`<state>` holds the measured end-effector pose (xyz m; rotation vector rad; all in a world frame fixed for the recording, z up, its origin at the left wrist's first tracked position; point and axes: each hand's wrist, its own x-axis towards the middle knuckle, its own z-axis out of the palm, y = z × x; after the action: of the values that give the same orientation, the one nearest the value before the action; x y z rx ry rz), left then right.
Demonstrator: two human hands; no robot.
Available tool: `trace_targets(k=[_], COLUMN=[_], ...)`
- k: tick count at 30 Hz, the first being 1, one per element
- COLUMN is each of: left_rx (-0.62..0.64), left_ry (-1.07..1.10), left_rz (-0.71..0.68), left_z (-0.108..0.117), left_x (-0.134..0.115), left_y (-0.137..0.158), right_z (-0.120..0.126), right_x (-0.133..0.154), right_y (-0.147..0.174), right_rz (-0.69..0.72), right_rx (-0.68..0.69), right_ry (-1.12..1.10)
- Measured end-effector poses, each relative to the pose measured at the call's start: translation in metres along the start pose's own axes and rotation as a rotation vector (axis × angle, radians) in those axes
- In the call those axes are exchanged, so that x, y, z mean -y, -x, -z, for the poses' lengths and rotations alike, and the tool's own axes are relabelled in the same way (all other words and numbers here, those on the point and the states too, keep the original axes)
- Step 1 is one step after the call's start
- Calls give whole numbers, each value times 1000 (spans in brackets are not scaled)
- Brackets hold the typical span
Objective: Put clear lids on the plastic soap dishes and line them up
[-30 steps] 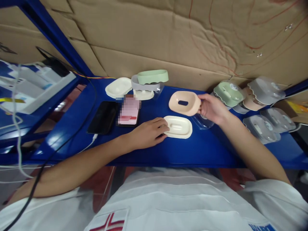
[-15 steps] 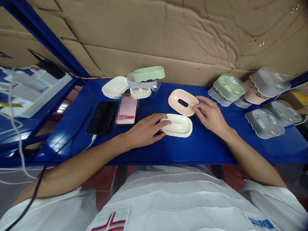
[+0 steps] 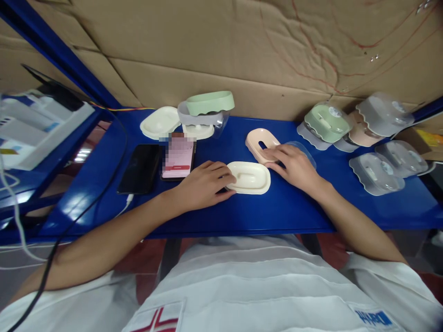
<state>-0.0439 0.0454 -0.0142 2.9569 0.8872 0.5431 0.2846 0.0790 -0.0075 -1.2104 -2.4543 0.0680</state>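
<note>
My left hand (image 3: 207, 186) is closed on the left end of an oval cream soap-dish tray (image 3: 254, 177), fingers on the rim and thumb along the near side. The tray lies flat on the blue table. Just behind it, a pale pink oval tray with a dark slot (image 3: 258, 138) sits slightly tilted. My right hand (image 3: 294, 166) grips that tray at its near right end, with fingertips over the slot's edge and thumb at the front. Behind the right hand, partly hidden, lies a clear plastic cover (image 3: 302, 150).
At the back left are a cream tray (image 3: 161, 122), a grey wavy-edged part (image 3: 197, 119) and a green one (image 3: 211, 102) stacked on it. Two phones, one lit (image 3: 178, 159) and one dark (image 3: 140, 168), lie left. Several lidded soap boxes (image 3: 377, 173) stand right. A black cable (image 3: 114, 180) crosses the left.
My right hand has moved left and closed over the pink tray's near end, which has turned and tilted. The clear cover now shows behind that hand. My left hand stays on the cream tray.
</note>
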Motion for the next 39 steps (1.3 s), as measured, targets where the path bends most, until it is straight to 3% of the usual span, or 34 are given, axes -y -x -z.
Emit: trace_targets(k=[7, 13, 19, 23, 28, 30, 31, 33, 36, 37, 39], left_rx=[-116, -50, -27, -30, -24, -23, -26, -42, -53, -53, -55], left_ry=[-14, 63, 75, 104, 77, 58, 51, 56, 121, 145, 167], left_rz=[68, -16, -89, -123, -106, -84, -79, -77, -106, -124, -157], left_z=[-2, 0, -6, -8, -5, -2, -1, 1, 1, 1, 0], left_x=[6, 0, 1, 1, 0, -2, -2, -4, -6, -7, -7], left_y=[-1, -1, -1, -3, -3, -2, -2, -2, -1, -1, -1], right_z=[1, 10, 16, 10, 12, 20, 25, 33, 39, 38, 35], right_x=[1, 31, 57, 62, 51, 35, 24, -2, -37, -44, -47], right_y=[4, 12, 21, 23, 16, 14, 14, 16, 19, 19, 16], right_rz=[106, 307, 430, 450, 489, 403, 287, -45, -454, -502, -421], right_rx=[-37, 75, 155, 166, 201, 154, 119, 83, 203, 236, 219], right_ry=[-174, -139, 84, 162, 8, -13, 28, 175, 285, 250, 97])
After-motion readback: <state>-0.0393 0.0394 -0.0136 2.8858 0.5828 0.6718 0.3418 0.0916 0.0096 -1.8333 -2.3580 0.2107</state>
